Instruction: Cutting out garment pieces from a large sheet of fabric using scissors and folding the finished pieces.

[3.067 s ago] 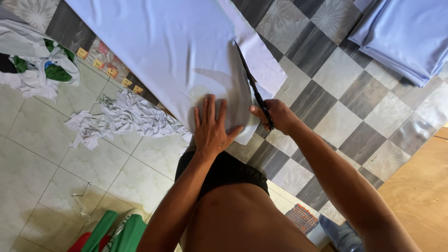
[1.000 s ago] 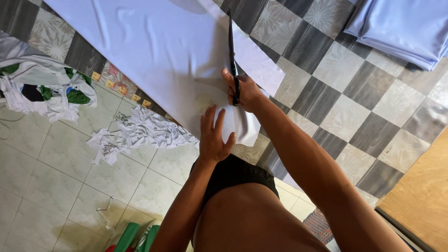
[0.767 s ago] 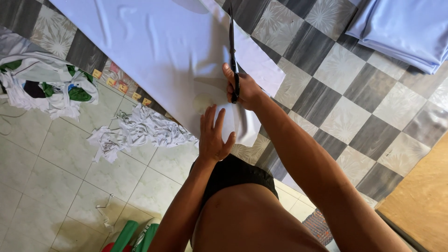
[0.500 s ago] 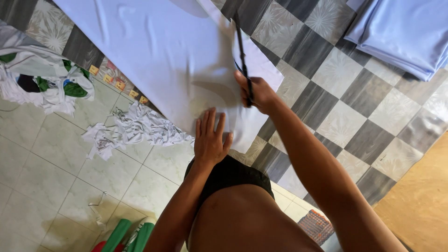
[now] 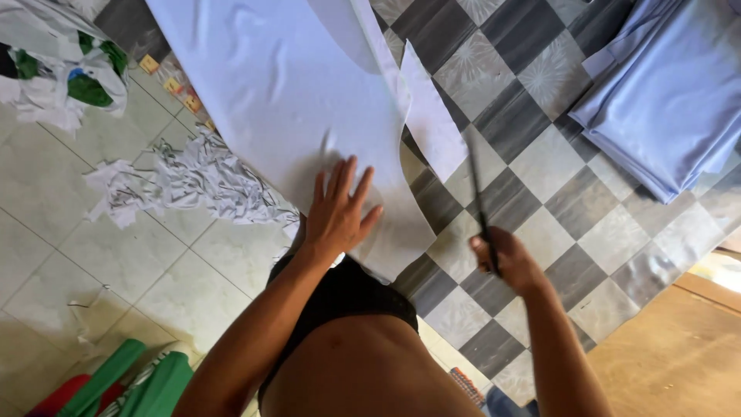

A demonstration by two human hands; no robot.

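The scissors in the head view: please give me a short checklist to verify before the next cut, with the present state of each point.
1. Left hand lies flat on the white fabric, fingers spread: ok.
2. Right hand grips the scissors: ok.
3. Blades are off the fabric, over the checkered floor, not at a cut edge: not ok.
4. Left-hand fingers are well apart from the blades: ok.
5. Blades open or closed: cannot tell, they are blurred.
6. A narrow cut strip lies beside the fabric edge, near the blades: not ok, it may get in the way.
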